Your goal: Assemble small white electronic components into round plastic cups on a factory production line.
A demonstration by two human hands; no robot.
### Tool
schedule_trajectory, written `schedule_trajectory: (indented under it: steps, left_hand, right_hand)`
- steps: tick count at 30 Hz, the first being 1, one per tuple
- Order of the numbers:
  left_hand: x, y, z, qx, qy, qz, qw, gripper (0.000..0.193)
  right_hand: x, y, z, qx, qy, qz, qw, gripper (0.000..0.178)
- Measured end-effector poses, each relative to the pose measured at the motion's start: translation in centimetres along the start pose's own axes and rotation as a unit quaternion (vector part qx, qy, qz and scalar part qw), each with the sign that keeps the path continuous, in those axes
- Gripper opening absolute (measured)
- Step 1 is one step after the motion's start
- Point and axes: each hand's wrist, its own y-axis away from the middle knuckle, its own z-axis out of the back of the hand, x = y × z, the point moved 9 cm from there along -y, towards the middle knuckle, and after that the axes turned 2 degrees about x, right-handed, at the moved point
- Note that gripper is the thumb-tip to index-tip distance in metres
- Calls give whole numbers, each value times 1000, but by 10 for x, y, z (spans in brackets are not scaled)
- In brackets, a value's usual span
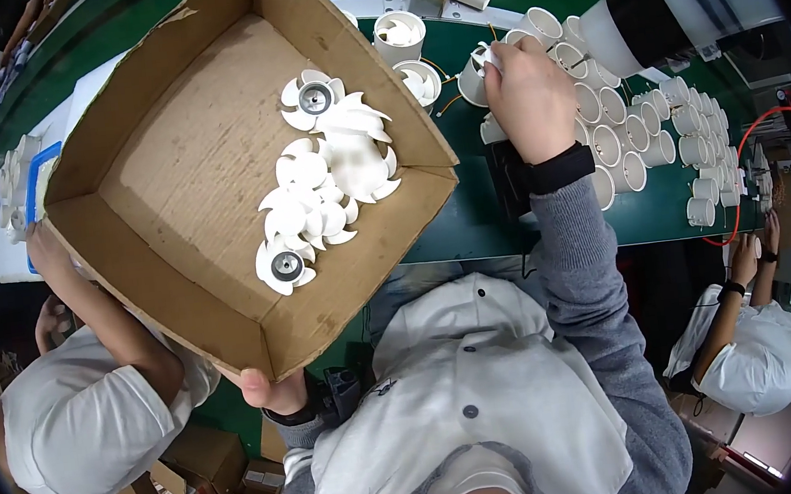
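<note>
My left hand grips the near corner of an open cardboard box, thumb against its outside; the other fingers are hidden beneath. The box is held tilted over the bench. Several white fan wheels lie bunched along its right side, two showing dark round hubs. At the bench, my right hand pinches a white fan wheel at the mouth of a white cylindrical housing. My fingers hide most of that wheel. Two nearby housings have fan wheels inside.
Many white cylindrical housings crowd the green bench to the right. A large grey-white cylinder with a black band juts in above them. An orange-red cable curves at the far right. Co-workers sit at left and right.
</note>
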Motion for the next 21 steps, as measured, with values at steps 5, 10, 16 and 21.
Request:
schedule_trajectory:
  steps: [5,10,16,21]
  left_hand:
    - [2,0,-1,4,-4,8,1000,76]
    - [5,-4,-3,0,-16,7,1000,78]
    - [7,-7,-3,-14,-23,-9,1000,78]
    - [8,-9,-2,-9,-27,-5,1000,78]
  right_hand:
    - [-2,0,-1,5,-4,-13,1000,20]
    - [-1,-2,-4,38,3,-26,999,21]
    - [2,-1,-6,35,-19,-7,999,21]
    - [9,9,-6,34,-63,35,997,21]
